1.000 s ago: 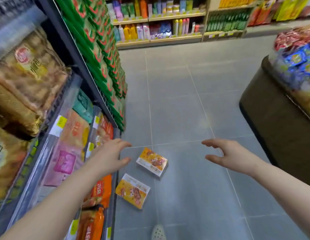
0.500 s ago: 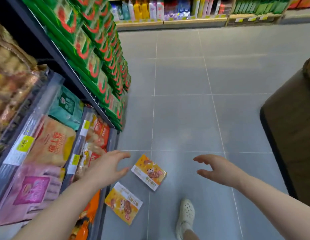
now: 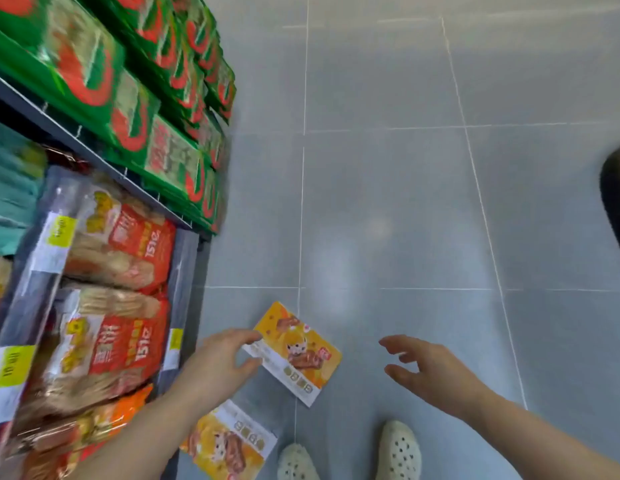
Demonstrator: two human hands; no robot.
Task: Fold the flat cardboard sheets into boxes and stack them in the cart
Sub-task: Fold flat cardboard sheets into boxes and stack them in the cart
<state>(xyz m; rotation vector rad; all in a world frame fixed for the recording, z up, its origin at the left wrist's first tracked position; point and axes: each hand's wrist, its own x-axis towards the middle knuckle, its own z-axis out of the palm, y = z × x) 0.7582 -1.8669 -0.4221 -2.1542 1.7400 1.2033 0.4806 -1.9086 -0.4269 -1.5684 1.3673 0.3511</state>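
step: I'm grabbing the upper pack (image 3: pixel 296 353) off the floor (image 3: pixel 388 202)
left hand (image 3: pixel 216 363): wide, fingertips at its left edge
right hand (image 3: pixel 428 367): wide, empty
tip: pinch the edge, lift

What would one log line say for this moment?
left hand: open, reaching the upper yellow sheet on the floor | right hand: open, empty | lower yellow sheet: untouched

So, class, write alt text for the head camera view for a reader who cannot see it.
A person's left hand reaches down to the edge of a yellow snack packet on a grey tiled floor, the right hand open beside it. A second packet lies nearer, by shelves of snacks.
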